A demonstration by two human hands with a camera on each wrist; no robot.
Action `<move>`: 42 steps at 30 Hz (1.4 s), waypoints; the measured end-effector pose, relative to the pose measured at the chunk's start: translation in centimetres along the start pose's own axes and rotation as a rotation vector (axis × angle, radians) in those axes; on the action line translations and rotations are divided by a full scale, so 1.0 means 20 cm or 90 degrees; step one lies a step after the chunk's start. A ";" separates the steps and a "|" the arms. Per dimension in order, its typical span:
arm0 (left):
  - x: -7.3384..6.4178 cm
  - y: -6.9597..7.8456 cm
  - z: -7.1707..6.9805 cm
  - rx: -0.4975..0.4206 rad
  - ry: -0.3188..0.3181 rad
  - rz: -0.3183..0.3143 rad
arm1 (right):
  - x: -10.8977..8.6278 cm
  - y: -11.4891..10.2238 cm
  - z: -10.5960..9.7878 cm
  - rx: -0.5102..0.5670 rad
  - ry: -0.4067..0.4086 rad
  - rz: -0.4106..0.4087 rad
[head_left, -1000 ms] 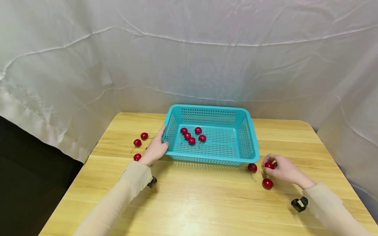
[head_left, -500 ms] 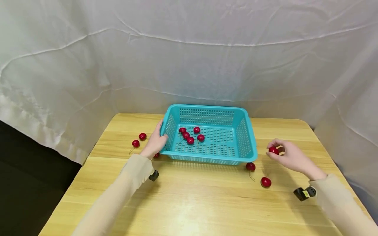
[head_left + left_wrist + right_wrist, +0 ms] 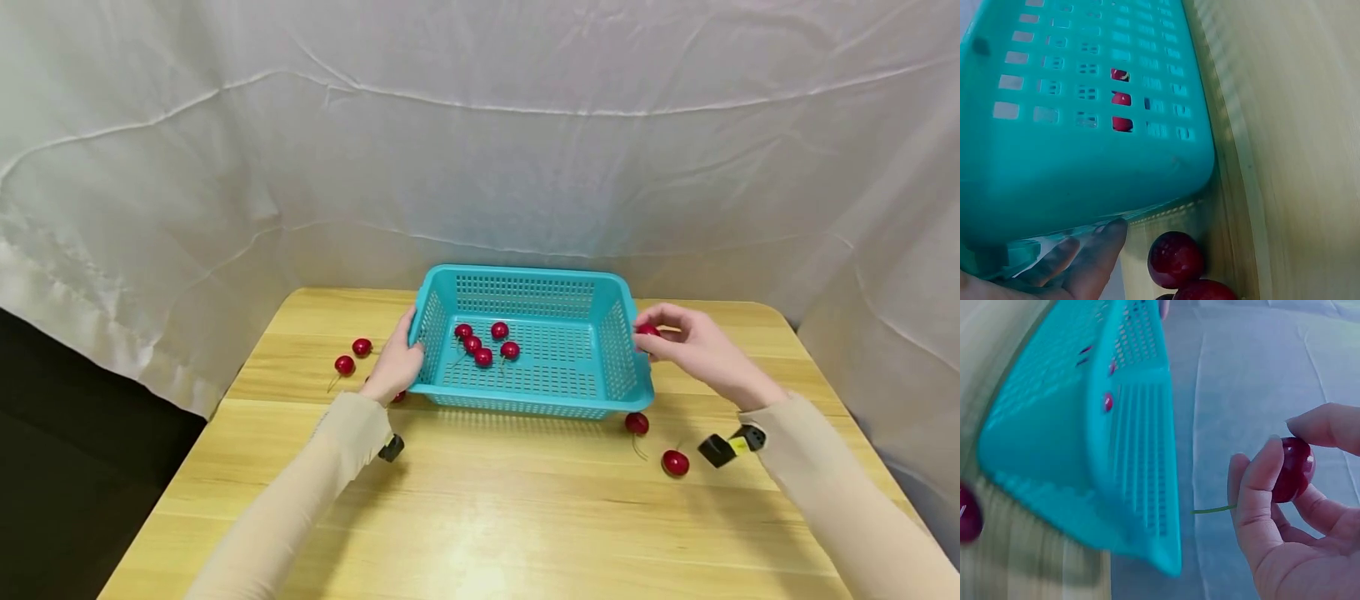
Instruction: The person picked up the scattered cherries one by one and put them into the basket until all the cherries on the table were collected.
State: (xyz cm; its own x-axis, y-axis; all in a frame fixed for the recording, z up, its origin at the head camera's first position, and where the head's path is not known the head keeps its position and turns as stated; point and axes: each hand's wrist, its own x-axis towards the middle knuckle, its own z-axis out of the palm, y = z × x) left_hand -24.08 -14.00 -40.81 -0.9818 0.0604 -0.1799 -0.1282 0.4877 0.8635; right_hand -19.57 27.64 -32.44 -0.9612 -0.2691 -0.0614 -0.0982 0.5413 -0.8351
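A turquoise plastic basket [image 3: 532,271] with slotted walls sits at the back of the table, several red cherries [image 3: 483,357] grouped on the left of its floor. My left hand [image 3: 396,363] grips its left rim, thumb on the inner side and fingers outside; the left wrist view shows those fingers [image 3: 1094,259] against the basket's end wall. At the right rim is my right hand [image 3: 693,346], thumb and fingers pinching a cherry [image 3: 1295,470]. The cherry's green stem [image 3: 1213,510] sticks out towards the basket in the right wrist view.
Left of the basket lie loose cherries [image 3: 345,365], some partly hidden by my left wrist. Two more, a nearer cherry [image 3: 675,463] and one by the basket's corner [image 3: 636,423], rest on the wooden table [image 3: 480,517]. A pale curtain [image 3: 480,167] hangs behind.
My right hand has lifted a cherry off the table and carried it up and left to the basket's right rim. The left hand stays on the left rim.
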 end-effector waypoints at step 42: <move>0.00 0.00 0.03 0.057 0.010 0.019 | 0.75 -0.22 0.45 0.133 -0.042 0.025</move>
State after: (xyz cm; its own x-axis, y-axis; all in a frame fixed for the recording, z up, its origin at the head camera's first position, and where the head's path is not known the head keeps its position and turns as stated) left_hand -24.04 -13.57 -41.14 -0.9871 0.0636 -0.1467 -0.0861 0.5617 0.8228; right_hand -31.19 14.13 -34.60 -0.9437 -0.3061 -0.1251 0.0004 0.3772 -0.9261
